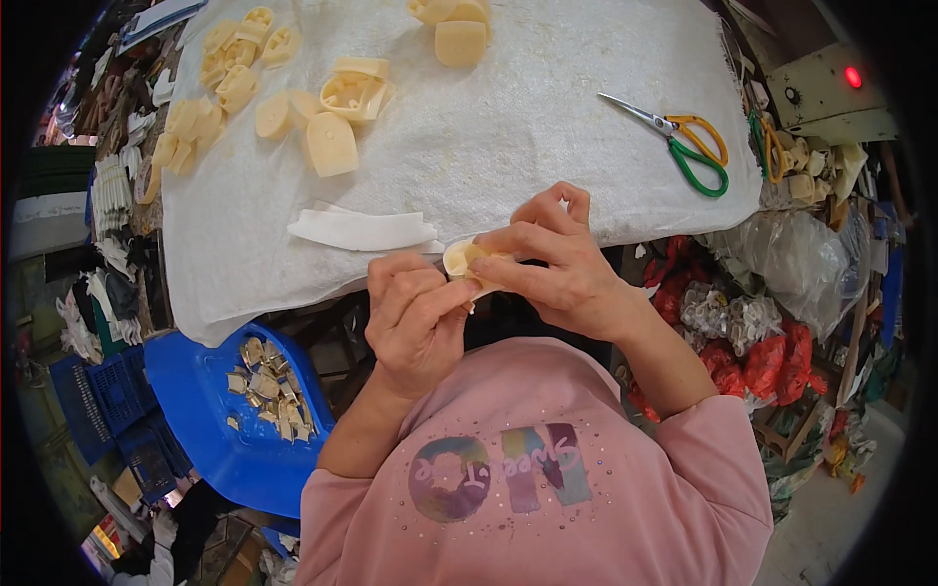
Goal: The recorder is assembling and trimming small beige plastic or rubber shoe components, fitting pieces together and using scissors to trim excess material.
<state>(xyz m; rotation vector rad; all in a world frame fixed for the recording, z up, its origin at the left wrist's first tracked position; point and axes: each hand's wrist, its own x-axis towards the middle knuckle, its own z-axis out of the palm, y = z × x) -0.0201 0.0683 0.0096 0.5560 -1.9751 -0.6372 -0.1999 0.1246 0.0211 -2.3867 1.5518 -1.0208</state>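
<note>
Both hands hold a small cream shoe heel [459, 258] in front of my chest, at the table's near edge. My left hand [415, 317] pinches its lower left side between thumb and fingers. From the right, my right hand [557, 259] grips it with fingers bent around its rim. White material shows along the heel's edge, partly hidden by my fingers. Just beyond my left hand lie white curved strips [362, 228], overlapping flat on the cloth. Loose cream heels [332, 144] lie farther off, some showing a hollow ribbed side.
A white woven cloth [508, 127] covers the table. Scissors [674, 137] with green and yellow handles lie at the right. More heels [461, 43] sit at the far edge. A blue plastic chair [234, 469] at left holds metallic-looking pieces [269, 386]. Red bags [772, 366] are heaped at right.
</note>
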